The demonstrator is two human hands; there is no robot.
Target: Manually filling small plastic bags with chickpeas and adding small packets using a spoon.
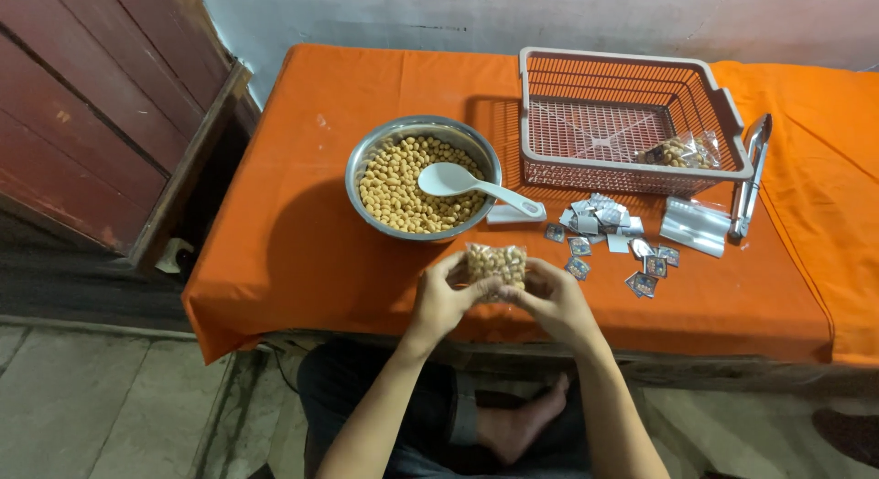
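Resting between both hands: a nut-filled pouch.

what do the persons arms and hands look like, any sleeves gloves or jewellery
Both forearms are bare up to the bottom edge of the picture, with no sleeves showing. The left hand and the right hand wear no gloves, and no rings, watch or bracelets can be seen. The arms are slim, and the fingers are bare. Whether the nails are painted is too small to tell.

Front edge: bare orange tablecloth lying open left of the hands.
Ahead: round steel bowl of peanuts and scattered small foil sachets blocking.
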